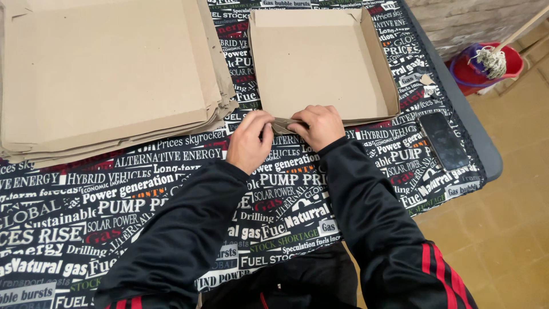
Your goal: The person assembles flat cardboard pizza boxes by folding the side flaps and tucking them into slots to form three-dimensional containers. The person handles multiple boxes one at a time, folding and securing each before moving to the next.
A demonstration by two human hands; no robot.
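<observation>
A shallow brown cardboard box (320, 63) lies on the table with its side walls raised. My left hand (249, 140) and my right hand (317, 126) meet at the middle of its near edge. Both pinch the folded near flap (281, 125) of the box, which is bent down between the fingers. Most of that flap is hidden under my hands. Both arms wear black sleeves with red stripes.
A stack of flat cardboard sheets (108, 74) fills the table's left side. A dark phone (444, 140) lies near the table's right edge. The tablecloth (143, 194) is black with printed text. A red bucket with a mop (486, 63) stands on the floor at right.
</observation>
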